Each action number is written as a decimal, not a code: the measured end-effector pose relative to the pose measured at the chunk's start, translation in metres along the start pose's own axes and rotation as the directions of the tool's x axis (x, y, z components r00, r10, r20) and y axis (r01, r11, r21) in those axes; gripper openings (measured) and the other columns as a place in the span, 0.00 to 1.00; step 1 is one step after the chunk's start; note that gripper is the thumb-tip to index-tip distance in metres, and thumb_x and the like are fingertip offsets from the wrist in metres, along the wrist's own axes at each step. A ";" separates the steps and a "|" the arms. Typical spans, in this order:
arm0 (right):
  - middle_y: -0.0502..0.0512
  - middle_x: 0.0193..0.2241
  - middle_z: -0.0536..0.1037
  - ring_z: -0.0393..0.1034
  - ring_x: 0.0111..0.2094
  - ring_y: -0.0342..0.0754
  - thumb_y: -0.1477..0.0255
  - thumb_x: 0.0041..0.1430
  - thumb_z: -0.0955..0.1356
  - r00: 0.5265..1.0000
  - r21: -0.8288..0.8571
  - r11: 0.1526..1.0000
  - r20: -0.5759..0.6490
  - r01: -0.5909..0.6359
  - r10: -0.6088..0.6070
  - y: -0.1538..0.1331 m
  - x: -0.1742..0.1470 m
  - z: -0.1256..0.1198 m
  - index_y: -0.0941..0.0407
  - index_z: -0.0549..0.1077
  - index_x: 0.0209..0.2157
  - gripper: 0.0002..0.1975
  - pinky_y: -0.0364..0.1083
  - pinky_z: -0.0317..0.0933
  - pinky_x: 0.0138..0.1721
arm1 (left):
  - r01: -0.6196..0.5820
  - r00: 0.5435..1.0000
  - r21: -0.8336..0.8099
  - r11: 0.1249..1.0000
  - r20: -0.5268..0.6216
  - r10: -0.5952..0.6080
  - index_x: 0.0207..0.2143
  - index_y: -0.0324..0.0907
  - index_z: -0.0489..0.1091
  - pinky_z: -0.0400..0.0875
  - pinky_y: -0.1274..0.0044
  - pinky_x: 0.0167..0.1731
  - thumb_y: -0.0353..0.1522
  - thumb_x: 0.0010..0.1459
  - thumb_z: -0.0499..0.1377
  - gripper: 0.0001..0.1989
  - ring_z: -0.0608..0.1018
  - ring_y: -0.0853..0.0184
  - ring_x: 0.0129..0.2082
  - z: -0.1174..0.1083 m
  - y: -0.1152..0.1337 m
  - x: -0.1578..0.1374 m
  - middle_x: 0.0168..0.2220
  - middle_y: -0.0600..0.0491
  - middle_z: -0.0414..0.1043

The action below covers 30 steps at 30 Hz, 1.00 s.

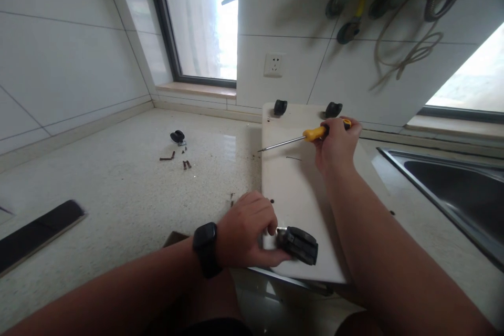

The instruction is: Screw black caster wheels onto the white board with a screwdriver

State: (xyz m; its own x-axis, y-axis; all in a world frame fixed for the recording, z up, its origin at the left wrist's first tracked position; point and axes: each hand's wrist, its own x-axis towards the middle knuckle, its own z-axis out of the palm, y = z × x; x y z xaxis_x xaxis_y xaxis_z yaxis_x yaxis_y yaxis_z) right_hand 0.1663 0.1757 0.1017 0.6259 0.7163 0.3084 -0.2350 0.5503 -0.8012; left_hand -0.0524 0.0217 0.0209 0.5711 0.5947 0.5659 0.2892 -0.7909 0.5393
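Note:
My right hand point(338, 144) is wrapped round a screwdriver point(315, 134) with a yellow and black handle. Its thin metal shaft points left over a white panel point(299, 184), the tip near the panel's left edge. My left hand point(250, 228), below a black watch, rests at the near left corner of the panel. Its thumb and curled fingers close on a black caster wheel point(298, 245) lying on its side there. Two more casters, one at the far left corner point(280, 107) and another further right point(333, 109), stand on the panel. Small dark holes show along its edges.
On the speckled countertop point(129, 168) to the left lie a loose caster point(177, 136) and several rusty screws point(187, 165). A long black object point(39, 233) lies at far left. The sink point(460, 184) is at right. Hoses point(409, 58) hang on the tiled wall near a socket point(274, 65).

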 end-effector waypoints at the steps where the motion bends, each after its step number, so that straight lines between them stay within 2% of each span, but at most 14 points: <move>1: 0.44 0.33 0.68 0.67 0.26 0.41 0.73 0.42 0.70 0.999 0.003 0.999 -0.005 0.033 -0.033 -0.005 -0.001 0.000 0.48 0.58 0.40 0.23 0.38 0.62 0.19 | 0.014 0.999 0.022 1.000 -0.033 -0.013 0.30 0.46 0.65 0.59 0.67 0.41 0.40 0.55 0.73 0.19 0.69 0.58 0.36 0.002 0.000 0.000 0.31 0.50 0.71; 5: 0.45 0.30 0.67 0.63 0.25 0.41 0.74 0.43 0.68 0.979 0.044 0.978 0.012 0.204 -0.205 -0.031 -0.008 0.003 0.48 0.60 0.39 0.20 0.39 0.59 0.19 | 0.111 0.991 0.029 0.993 -0.084 -0.108 0.35 0.45 0.65 0.61 0.67 0.42 0.48 0.46 0.76 0.27 0.69 0.55 0.40 0.009 -0.004 -0.002 0.38 0.48 0.70; 8: 0.45 0.27 0.67 0.58 0.21 0.43 0.72 0.44 0.67 0.948 0.063 0.953 0.104 0.296 -0.301 -0.052 -0.023 0.004 0.47 0.61 0.40 0.19 0.42 0.55 0.16 | 0.147 0.987 0.035 0.988 -0.075 -0.144 0.41 0.45 0.67 0.62 0.63 0.46 0.50 0.42 0.77 0.32 0.68 0.50 0.46 0.013 -0.009 -0.004 0.44 0.45 0.70; 11: 0.45 0.27 0.67 0.56 0.17 0.43 0.73 0.46 0.66 0.873 0.070 0.908 0.251 0.414 -0.418 -0.070 -0.044 0.002 0.46 0.61 0.41 0.18 0.44 0.50 0.13 | 0.174 0.982 0.053 0.983 -0.086 -0.169 0.44 0.44 0.67 0.62 0.60 0.48 0.51 0.40 0.77 0.36 0.68 0.48 0.48 0.016 -0.012 -0.004 0.47 0.43 0.69; 15: 0.43 0.28 0.70 0.59 0.15 0.43 0.75 0.49 0.67 0.768 0.091 0.859 0.408 0.503 -0.493 -0.084 -0.065 -0.005 0.46 0.63 0.42 0.18 0.45 0.50 0.12 | 0.186 0.980 0.074 0.980 -0.089 -0.179 0.44 0.44 0.66 0.64 0.57 0.49 0.50 0.39 0.77 0.37 0.68 0.47 0.48 0.017 -0.008 -0.004 0.47 0.44 0.68; 19: 0.46 0.30 0.73 0.62 0.16 0.42 0.75 0.52 0.70 0.584 0.162 0.752 0.534 0.639 -0.611 -0.087 -0.075 -0.015 0.48 0.66 0.45 0.18 0.46 0.52 0.11 | 0.213 0.975 0.118 0.970 -0.090 -0.203 0.45 0.44 0.65 0.66 0.56 0.50 0.47 0.38 0.77 0.37 0.67 0.49 0.49 0.021 -0.001 -0.005 0.49 0.45 0.65; 21: 0.47 0.30 0.73 0.63 0.17 0.43 0.74 0.52 0.71 0.525 0.174 0.711 0.561 0.682 -0.640 -0.088 -0.080 -0.019 0.49 0.67 0.46 0.19 0.47 0.54 0.13 | 0.204 0.977 0.134 0.970 -0.097 -0.192 0.46 0.43 0.65 0.67 0.55 0.52 0.47 0.40 0.77 0.37 0.67 0.49 0.50 0.025 0.001 -0.006 0.49 0.45 0.64; 26: 0.51 0.32 0.73 0.68 0.22 0.48 0.75 0.50 0.71 0.469 0.094 0.666 0.637 0.740 -0.612 -0.099 -0.093 -0.023 0.47 0.67 0.47 0.22 0.51 0.61 0.21 | 0.195 0.978 0.133 0.972 -0.104 -0.182 0.48 0.44 0.63 0.67 0.54 0.54 0.46 0.44 0.76 0.35 0.66 0.49 0.53 0.032 0.003 -0.008 0.51 0.45 0.62; 30: 0.51 0.32 0.72 0.69 0.23 0.49 0.73 0.52 0.71 0.418 0.059 0.605 0.669 0.794 -0.614 -0.110 -0.102 -0.022 0.47 0.66 0.46 0.19 0.52 0.63 0.23 | 0.194 0.979 0.134 0.972 -0.095 -0.182 0.49 0.45 0.62 0.67 0.53 0.55 0.46 0.44 0.76 0.36 0.66 0.48 0.54 0.032 0.003 -0.010 0.51 0.45 0.62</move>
State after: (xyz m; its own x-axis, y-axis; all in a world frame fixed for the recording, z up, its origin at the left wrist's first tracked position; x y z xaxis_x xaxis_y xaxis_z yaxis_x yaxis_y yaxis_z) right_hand 0.1447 0.0326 0.1469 -0.0914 0.2487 0.9643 0.3111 0.9270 -0.2096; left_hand -0.0323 0.0086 -0.0026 0.4330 0.7396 0.5153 0.4949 -0.6728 0.5499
